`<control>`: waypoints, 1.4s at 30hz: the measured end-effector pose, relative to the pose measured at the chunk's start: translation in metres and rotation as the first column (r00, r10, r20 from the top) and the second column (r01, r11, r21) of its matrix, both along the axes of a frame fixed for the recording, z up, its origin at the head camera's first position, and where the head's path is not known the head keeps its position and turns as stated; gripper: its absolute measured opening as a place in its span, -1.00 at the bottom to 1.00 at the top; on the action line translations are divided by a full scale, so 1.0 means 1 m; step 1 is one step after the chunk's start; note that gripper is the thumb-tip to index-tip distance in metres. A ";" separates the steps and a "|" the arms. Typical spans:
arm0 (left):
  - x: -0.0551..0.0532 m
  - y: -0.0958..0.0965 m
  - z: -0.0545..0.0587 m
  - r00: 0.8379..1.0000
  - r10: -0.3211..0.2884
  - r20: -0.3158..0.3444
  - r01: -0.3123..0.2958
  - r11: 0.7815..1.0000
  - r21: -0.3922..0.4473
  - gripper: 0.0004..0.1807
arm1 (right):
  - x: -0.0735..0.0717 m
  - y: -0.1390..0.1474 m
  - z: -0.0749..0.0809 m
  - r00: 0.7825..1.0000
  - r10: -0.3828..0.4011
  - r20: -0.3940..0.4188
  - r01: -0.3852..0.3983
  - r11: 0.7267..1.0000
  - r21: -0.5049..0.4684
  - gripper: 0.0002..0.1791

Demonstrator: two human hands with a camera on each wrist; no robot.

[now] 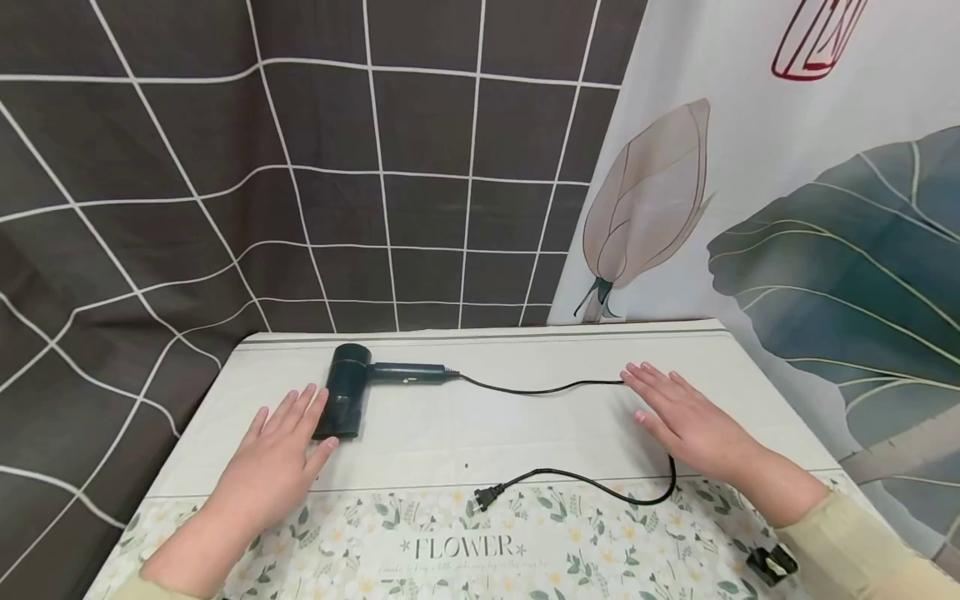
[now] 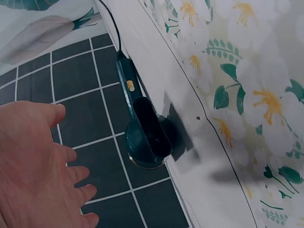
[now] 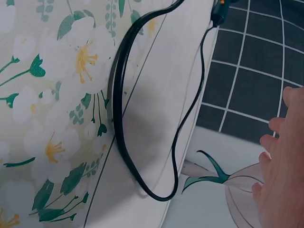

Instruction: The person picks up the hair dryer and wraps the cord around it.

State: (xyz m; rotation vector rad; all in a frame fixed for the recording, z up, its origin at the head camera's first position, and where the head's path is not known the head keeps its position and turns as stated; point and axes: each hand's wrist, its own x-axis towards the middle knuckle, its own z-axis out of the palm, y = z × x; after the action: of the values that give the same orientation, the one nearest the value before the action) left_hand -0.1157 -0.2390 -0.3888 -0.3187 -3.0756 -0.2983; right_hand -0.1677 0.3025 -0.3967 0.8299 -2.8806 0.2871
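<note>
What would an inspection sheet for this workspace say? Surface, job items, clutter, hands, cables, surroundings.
Surface: pale tablecloth, floral front band printed "FLOWER".
Job's things: dark green hair dryer lying on the cloth, handle pointing right in the head view.
Clutter: dark speck on the cloth; small dark object near the right sleeve, identity unclear.
Left hand: beside the hair dryer, gripping nothing.
Right hand: near the cord's bend, gripping nothing.
Cables: black cord looped, unknotted; plug loose on the floral band, unconnected.
Surroundings: dark grid-patterned backdrop, white leaf-print backdrop.
</note>
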 end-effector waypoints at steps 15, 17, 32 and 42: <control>-0.032 -0.003 -0.001 0.973 0.095 0.211 -0.141 0.966 0.218 -0.16 | -0.028 -0.037 0.001 0.995 -0.045 0.094 0.049 0.998 -0.040 -0.58; -0.040 -0.004 0.001 0.958 0.125 0.259 -0.190 0.952 0.242 -0.14 | -0.038 -0.047 0.000 0.994 -0.049 0.095 0.052 0.998 -0.036 -0.61; -0.090 -0.010 -0.008 0.888 0.169 0.427 -0.324 0.890 0.320 -0.12 | -0.096 -0.093 -0.016 0.975 -0.031 0.218 0.017 0.998 0.068 -0.74; -0.108 -0.008 -0.019 0.840 0.210 0.501 -0.410 0.850 0.332 -0.10 | -0.111 -0.104 -0.031 0.957 0.021 0.289 -0.048 0.995 0.084 -0.85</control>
State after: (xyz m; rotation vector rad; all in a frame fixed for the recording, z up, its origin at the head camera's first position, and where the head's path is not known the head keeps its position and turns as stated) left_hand -0.2237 -0.2472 -0.4080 0.3344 -3.2738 -1.1555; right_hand -0.2786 0.1981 -0.4281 0.9249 -3.1725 0.3060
